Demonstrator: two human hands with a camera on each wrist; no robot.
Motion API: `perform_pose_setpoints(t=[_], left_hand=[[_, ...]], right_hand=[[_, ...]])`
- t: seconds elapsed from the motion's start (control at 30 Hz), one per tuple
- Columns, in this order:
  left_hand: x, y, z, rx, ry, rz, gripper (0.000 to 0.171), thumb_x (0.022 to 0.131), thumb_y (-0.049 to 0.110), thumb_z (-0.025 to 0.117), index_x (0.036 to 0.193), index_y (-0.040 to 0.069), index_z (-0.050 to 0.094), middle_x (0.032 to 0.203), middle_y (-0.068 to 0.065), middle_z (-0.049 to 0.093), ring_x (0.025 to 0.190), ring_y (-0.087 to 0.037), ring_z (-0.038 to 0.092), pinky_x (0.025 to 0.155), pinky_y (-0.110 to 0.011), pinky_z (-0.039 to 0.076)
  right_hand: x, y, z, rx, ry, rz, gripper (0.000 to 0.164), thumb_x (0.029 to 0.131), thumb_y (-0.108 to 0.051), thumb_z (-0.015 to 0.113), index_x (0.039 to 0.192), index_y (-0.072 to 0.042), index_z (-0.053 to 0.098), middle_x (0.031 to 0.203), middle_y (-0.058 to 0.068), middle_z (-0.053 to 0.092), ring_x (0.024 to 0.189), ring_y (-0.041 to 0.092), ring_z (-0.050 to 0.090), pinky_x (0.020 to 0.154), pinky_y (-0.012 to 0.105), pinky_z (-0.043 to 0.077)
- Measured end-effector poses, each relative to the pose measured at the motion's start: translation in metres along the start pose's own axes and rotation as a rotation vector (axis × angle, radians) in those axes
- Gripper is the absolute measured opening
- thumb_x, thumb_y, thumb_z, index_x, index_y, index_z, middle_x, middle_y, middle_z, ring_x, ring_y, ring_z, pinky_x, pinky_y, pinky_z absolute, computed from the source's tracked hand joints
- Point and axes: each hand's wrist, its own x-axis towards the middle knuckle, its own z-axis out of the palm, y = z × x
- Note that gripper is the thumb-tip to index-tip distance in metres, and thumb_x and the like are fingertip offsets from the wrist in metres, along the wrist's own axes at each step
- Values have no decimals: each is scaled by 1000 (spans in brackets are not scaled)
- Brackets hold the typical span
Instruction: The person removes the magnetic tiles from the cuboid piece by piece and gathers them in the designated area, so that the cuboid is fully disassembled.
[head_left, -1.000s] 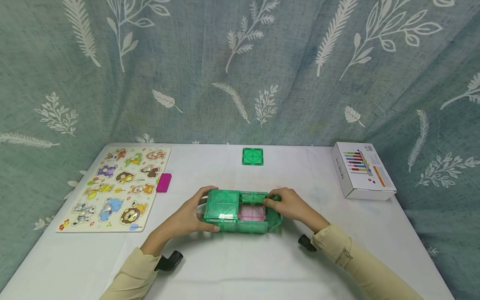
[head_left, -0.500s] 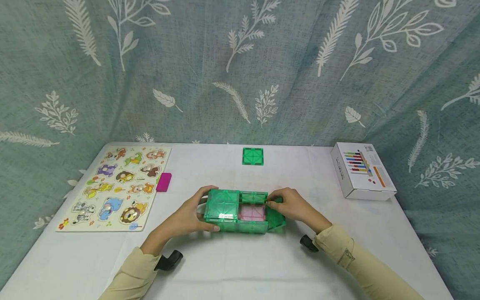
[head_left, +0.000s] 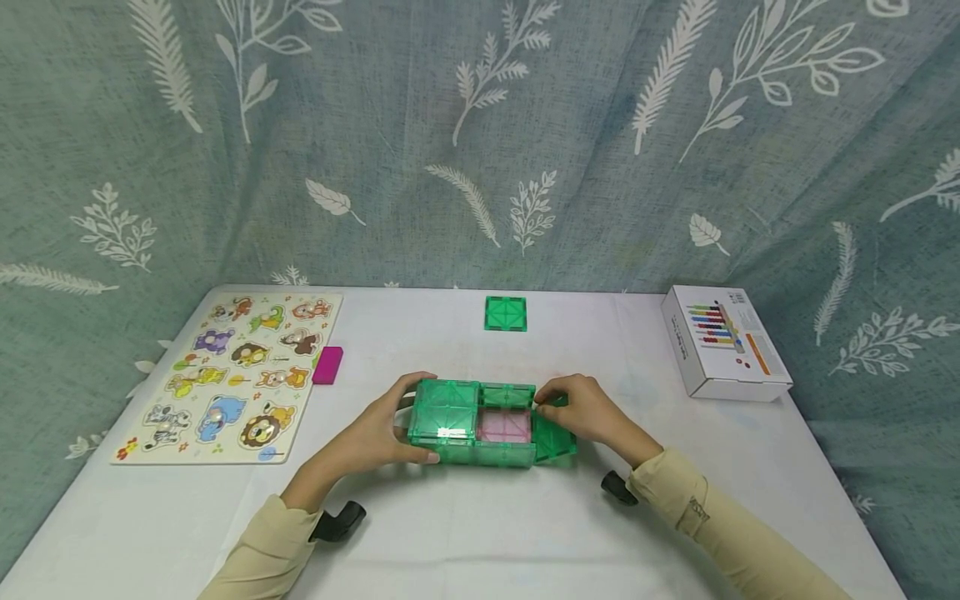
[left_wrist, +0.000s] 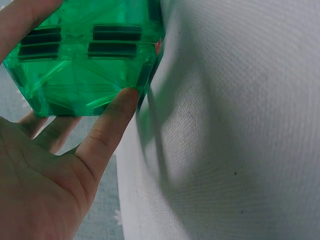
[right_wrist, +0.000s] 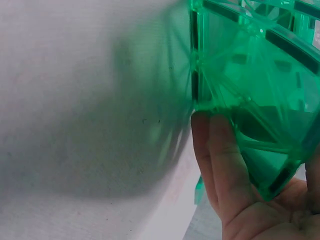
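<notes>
A box of see-through green magnetic tiles [head_left: 446,407] lies at mid-table, its left half roofed over. A pink tile [head_left: 504,426] shows through the open top of its right half. My left hand [head_left: 375,429] grips the left end, thumb on the near side and fingers reaching round the far side. At the right end a green magnetic tile [head_left: 553,440] leans outward, pinched by my right hand [head_left: 581,408] at its far part. The right wrist view shows fingers [right_wrist: 230,155] against that tile's lower edge. In the left wrist view, a fingertip presses the sloping end panel [left_wrist: 75,82].
A single green square tile [head_left: 506,313] lies toward the back. At left is an animal puzzle board [head_left: 243,446] with a magenta block [head_left: 327,366] at its right edge. A white printed box [head_left: 723,387] stands at back right.
The green tile at the right end has swung outward to the right, and my right hand has shifted slightly right. My left hand and the rest of the box stay in place.
</notes>
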Motion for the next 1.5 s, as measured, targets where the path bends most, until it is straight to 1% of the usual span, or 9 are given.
perform_pose_setpoints(t=[0.1, 0.23, 0.3, 0.6, 0.73, 0.83, 1.1, 1.37, 1.5], left_hand=[[0, 0, 0, -1, -1, 11, 108, 67, 21, 95, 152, 21, 29, 161, -12, 29, 148, -49, 30, 97, -43, 58], [0, 0, 0, 6, -1, 4, 108, 67, 22, 95, 153, 21, 28, 162, -12, 28, 148, -49, 30, 98, -44, 57], [0, 0, 0, 7, 1, -1, 108, 67, 22, 95, 152, 22, 29, 162, -12, 27, 148, -49, 29, 98, -44, 57], [-1, 1, 0, 1, 0, 3, 107, 68, 21, 94, 152, 23, 29, 162, -12, 28, 148, -49, 29, 98, -43, 58], [-1, 1, 0, 2, 0, 7, 106, 68, 21, 94, 152, 23, 29, 162, -11, 28, 148, -49, 30, 98, -44, 58], [0, 0, 0, 5, 0, 5, 106, 67, 21, 94, 151, 23, 29, 162, -12, 28, 148, -50, 29, 98, -44, 57], [0, 0, 0, -1, -1, -1, 106, 67, 21, 94, 151, 24, 30, 162, -11, 27, 149, -49, 28, 98, -43, 58], [0, 0, 0, 0, -5, 3, 108, 68, 21, 94, 153, 21, 28, 162, -11, 28, 149, -49, 29, 98, -44, 57], [0, 0, 0, -2, -6, 7, 108, 68, 21, 94, 153, 20, 28, 162, -11, 28, 148, -49, 29, 98, -44, 57]], right_hand=[[2, 1, 0, -24, -13, 5, 13, 90, -13, 73, 102, -7, 76, 99, 5, 76, 98, 24, 70, 89, 46, 57], [3, 3, 0, -37, -38, 22, 12, 88, -15, 77, 98, -9, 75, 96, 4, 76, 94, 21, 69, 84, 41, 57], [4, 4, -1, -46, -53, 17, 13, 87, -16, 78, 98, -9, 75, 97, 4, 76, 93, 21, 69, 82, 40, 57], [6, 1, -7, -50, -126, 21, 18, 86, -17, 80, 100, -7, 76, 100, 5, 77, 94, 21, 69, 82, 41, 57], [8, 1, -10, -51, -156, 24, 19, 85, -17, 81, 100, -7, 76, 101, 5, 77, 98, 24, 70, 85, 42, 58], [10, -1, -12, -62, -185, 43, 20, 84, -18, 81, 101, -8, 76, 102, 5, 77, 101, 25, 70, 87, 42, 58], [17, -5, -17, -87, -276, 48, 25, 83, -17, 82, 104, -5, 76, 102, 6, 76, 92, 17, 67, 78, 34, 57], [23, -3, -21, -85, -331, 57, 27, 82, -20, 83, 105, -6, 76, 102, 6, 76, 92, 16, 68, 79, 33, 58], [26, -2, -22, -88, -350, 62, 28, 82, -20, 83, 104, -6, 76, 99, 5, 75, 89, 14, 66, 76, 31, 57]])
